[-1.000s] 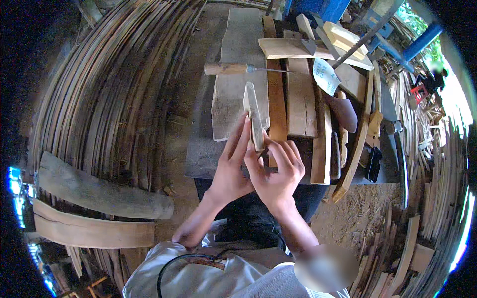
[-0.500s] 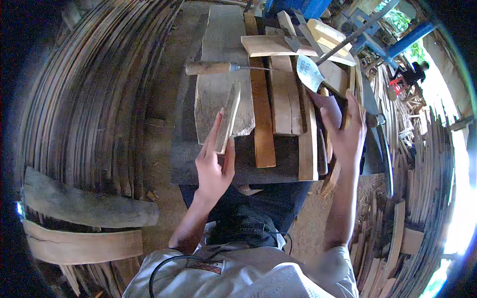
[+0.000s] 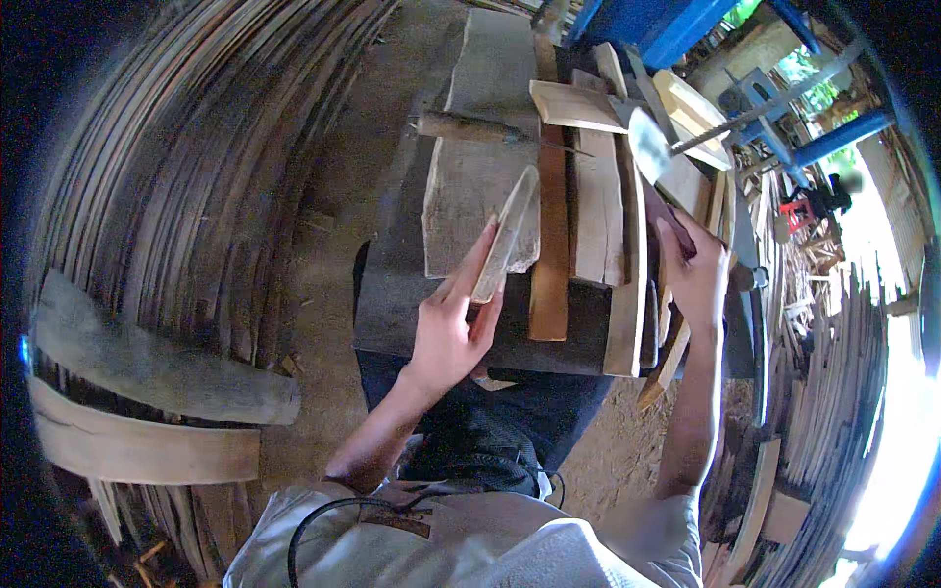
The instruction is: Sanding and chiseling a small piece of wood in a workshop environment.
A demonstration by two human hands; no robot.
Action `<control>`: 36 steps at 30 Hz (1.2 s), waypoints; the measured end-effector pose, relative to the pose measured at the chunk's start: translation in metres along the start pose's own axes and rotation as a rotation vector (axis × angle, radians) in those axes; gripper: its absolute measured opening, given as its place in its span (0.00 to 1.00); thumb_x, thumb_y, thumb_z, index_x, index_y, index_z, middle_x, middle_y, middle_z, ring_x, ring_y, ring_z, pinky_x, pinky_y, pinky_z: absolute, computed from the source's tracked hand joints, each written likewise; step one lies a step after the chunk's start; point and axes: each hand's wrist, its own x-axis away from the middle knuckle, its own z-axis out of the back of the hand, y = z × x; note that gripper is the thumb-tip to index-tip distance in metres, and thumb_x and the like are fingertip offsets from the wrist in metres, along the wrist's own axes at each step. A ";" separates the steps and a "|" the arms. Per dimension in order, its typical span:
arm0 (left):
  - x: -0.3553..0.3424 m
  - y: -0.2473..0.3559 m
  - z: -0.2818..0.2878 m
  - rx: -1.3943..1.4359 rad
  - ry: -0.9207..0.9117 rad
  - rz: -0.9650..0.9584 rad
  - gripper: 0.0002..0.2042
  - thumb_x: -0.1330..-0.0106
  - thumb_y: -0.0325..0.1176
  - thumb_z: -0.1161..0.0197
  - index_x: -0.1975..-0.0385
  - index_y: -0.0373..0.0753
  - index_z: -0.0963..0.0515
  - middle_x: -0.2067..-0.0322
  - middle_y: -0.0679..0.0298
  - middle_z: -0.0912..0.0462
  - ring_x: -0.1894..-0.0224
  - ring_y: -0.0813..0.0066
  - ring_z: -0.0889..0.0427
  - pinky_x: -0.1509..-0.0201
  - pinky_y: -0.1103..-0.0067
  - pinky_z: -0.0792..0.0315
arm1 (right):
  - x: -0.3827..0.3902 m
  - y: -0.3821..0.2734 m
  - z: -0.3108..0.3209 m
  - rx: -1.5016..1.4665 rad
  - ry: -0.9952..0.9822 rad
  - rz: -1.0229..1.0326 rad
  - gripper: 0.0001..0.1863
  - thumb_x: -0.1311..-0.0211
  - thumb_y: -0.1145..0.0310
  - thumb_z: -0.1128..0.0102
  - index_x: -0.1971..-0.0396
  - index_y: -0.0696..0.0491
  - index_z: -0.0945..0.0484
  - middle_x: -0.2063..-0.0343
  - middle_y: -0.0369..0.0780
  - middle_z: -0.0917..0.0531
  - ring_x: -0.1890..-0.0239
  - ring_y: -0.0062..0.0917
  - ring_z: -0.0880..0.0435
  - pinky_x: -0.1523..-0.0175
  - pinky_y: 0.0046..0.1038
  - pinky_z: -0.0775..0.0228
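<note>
My left hand [image 3: 453, 331] is closed round the lower end of a short, tapered wood strip [image 3: 508, 235], which points up and away over a rough grey board [image 3: 480, 186]. On the right, my right hand [image 3: 700, 284] has its thumb and fingers closed on a sheet of sandpaper [image 3: 650, 147]. The sheet curls, showing a pale printed back and a dark purplish-brown face. A tool with a wooden handle [image 3: 463, 126] and thin metal shaft lies across the boards beyond my left hand.
A reddish-brown slat [image 3: 549, 284] and several wood pieces lie on the dark bench top [image 3: 392, 318]. Stacked planks [image 3: 196, 186] line the left; more wood [image 3: 823, 392] stands at right. Blue metal framing [image 3: 676, 34] rises behind. A person [image 3: 835, 196] is far right, by a red stool.
The view has shifted, so the bench appears farther right. My right hand's spread fingers have closed on the sandpaper. My left hand still holds the wood strip.
</note>
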 end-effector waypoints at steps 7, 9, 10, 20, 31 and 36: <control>0.001 0.000 -0.001 -0.128 0.064 0.023 0.25 0.36 0.26 0.37 0.37 0.37 0.30 0.58 0.49 0.16 0.65 0.59 0.12 0.65 0.74 0.20 | 0.000 -0.092 -0.008 -0.023 -0.301 0.441 0.24 0.48 0.81 0.39 0.48 0.52 0.19 0.50 0.43 0.17 0.47 0.35 0.17 0.42 0.35 0.24; 0.005 -0.003 -0.002 -0.164 0.068 0.025 0.22 0.38 0.26 0.36 0.43 0.36 0.26 0.64 0.51 0.16 0.68 0.59 0.14 0.67 0.72 0.21 | 0.001 -0.107 -0.016 -0.081 -0.385 0.570 0.26 0.51 0.83 0.38 0.48 0.54 0.20 0.46 0.42 0.18 0.43 0.34 0.19 0.40 0.34 0.25; 0.007 -0.006 -0.002 -0.196 0.079 0.029 0.18 0.40 0.27 0.35 0.49 0.35 0.23 0.70 0.52 0.16 0.72 0.58 0.15 0.69 0.71 0.22 | 0.000 -0.116 -0.018 -0.084 -0.422 0.646 0.26 0.51 0.83 0.38 0.48 0.56 0.21 0.46 0.43 0.19 0.43 0.34 0.19 0.39 0.35 0.26; 0.007 -0.005 -0.003 -0.169 0.073 0.018 0.24 0.44 0.25 0.35 0.44 0.35 0.26 0.61 0.45 0.17 0.62 0.48 0.15 0.60 0.64 0.21 | -0.019 -0.099 -0.041 0.009 -0.423 0.742 0.30 0.55 0.81 0.42 0.45 0.54 0.21 0.44 0.41 0.20 0.41 0.31 0.20 0.36 0.35 0.28; 0.003 -0.002 -0.001 -0.145 0.077 0.065 0.21 0.40 0.26 0.35 0.45 0.34 0.25 0.68 0.48 0.17 0.67 0.51 0.15 0.65 0.66 0.21 | -0.022 -0.096 -0.047 0.028 -0.413 0.752 0.26 0.50 0.75 0.42 0.46 0.50 0.21 0.43 0.38 0.20 0.40 0.27 0.22 0.37 0.31 0.27; 0.005 -0.017 -0.003 -0.234 0.144 -0.092 0.17 0.37 0.27 0.36 0.48 0.34 0.24 0.67 0.49 0.15 0.68 0.54 0.14 0.66 0.69 0.21 | -0.008 -0.114 -0.040 -0.102 -0.424 0.836 0.27 0.56 0.83 0.43 0.49 0.57 0.20 0.47 0.43 0.18 0.43 0.31 0.19 0.37 0.33 0.27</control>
